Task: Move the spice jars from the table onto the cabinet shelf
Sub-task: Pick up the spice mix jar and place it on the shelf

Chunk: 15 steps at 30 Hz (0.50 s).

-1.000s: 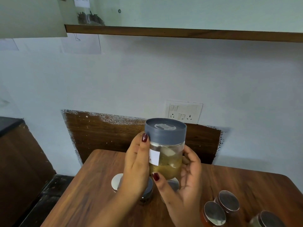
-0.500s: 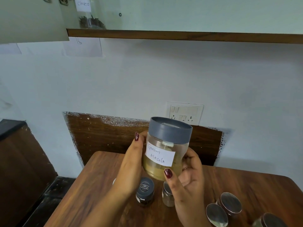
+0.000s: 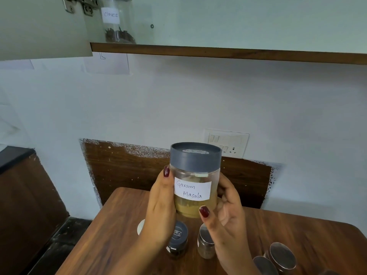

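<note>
Wooden table (image 3: 119, 235), steel-lidded jars (image 3: 282, 255); cloves jar (image 3: 117, 22) shelved

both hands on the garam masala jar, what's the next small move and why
Probably lift the Garam Masala jar straight up toward the cabinet shelf. The left hand and right hand both grip it upright above the table, lid on, and no jar shows on the shelf to the right of the cloves jar.
</note>
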{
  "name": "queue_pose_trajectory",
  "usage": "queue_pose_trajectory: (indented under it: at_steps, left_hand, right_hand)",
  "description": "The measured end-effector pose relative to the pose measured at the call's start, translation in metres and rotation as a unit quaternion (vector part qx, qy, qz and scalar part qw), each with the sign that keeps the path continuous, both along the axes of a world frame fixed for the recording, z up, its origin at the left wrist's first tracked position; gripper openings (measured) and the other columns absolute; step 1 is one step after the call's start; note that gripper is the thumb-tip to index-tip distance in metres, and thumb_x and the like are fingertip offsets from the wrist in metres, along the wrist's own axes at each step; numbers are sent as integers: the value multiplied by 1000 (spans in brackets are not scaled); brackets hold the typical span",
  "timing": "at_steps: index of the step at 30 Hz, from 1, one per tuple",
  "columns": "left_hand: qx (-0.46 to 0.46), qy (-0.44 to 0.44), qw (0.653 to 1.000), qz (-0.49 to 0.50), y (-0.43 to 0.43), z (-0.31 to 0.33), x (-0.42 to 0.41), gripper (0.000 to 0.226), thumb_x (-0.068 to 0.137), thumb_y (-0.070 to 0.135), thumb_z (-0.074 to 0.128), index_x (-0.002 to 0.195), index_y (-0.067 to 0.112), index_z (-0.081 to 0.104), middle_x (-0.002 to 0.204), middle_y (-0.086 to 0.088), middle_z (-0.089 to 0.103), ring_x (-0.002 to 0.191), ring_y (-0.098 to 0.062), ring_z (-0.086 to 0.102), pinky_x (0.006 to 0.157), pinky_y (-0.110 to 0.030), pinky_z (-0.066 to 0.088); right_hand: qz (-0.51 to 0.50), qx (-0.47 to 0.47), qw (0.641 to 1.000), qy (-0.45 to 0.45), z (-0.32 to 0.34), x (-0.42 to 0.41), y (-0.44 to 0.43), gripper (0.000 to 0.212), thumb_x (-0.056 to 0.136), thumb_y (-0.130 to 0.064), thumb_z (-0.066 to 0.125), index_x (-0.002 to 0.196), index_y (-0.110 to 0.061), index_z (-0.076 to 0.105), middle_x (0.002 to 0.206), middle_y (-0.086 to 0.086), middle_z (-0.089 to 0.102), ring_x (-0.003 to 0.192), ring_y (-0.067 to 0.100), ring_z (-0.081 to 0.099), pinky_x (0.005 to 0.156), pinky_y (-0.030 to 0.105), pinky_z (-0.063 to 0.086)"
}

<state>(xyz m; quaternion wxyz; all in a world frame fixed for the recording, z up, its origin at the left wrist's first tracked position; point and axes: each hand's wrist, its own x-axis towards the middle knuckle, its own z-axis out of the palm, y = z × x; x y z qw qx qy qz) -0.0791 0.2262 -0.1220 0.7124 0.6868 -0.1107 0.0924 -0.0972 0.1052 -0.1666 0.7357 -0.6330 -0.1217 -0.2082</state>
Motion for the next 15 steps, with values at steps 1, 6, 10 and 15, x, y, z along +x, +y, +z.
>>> queue_pose_trajectory:
  at_steps: [1, 6, 10, 15]
  left_hand:
    - [-5, -8, 1000, -4, 2, 1, 1, 31, 103, 31, 27, 100, 36, 57, 85, 43, 64, 88, 23, 59, 68, -1, 46]
    - [2, -38, 999, 1, 6, 9, 11, 32, 98, 33, 29, 97, 29, 60, 82, 34, 69, 80, 18, 62, 66, -3, 47]
    - [46, -97, 994, -3, 15, 20, 26, 32, 106, 35, 31, 118, 25, 60, 103, 24, 69, 99, 8, 63, 79, -8, 49]
    - [55, -131, 988, -55, 28, 42, 40, 38, 95, 44, 37, 130, 29, 44, 115, 26, 63, 110, 6, 62, 86, -14, 52]
  right_hand:
    - [-1, -3, 1000, -5, 1, 0, 0, 87, 71, -54, 82, 145, -29, 43, 144, 7, 52, 133, 30, 51, 101, 53, 48]
    - [21, 27, 999, -4, 17, 7, 2, 92, 64, -46, 89, 142, -26, 44, 136, 5, 60, 126, 25, 59, 94, 34, 55]
    - [27, 45, 999, -7, 31, 17, 3, 94, 62, -44, 91, 139, -15, 46, 128, 11, 64, 120, 28, 63, 90, 32, 57]
    - [13, 61, 997, -36, 52, 34, 7, 88, 61, -47, 90, 133, -16, 51, 125, 5, 67, 117, 23, 65, 87, 27, 56]
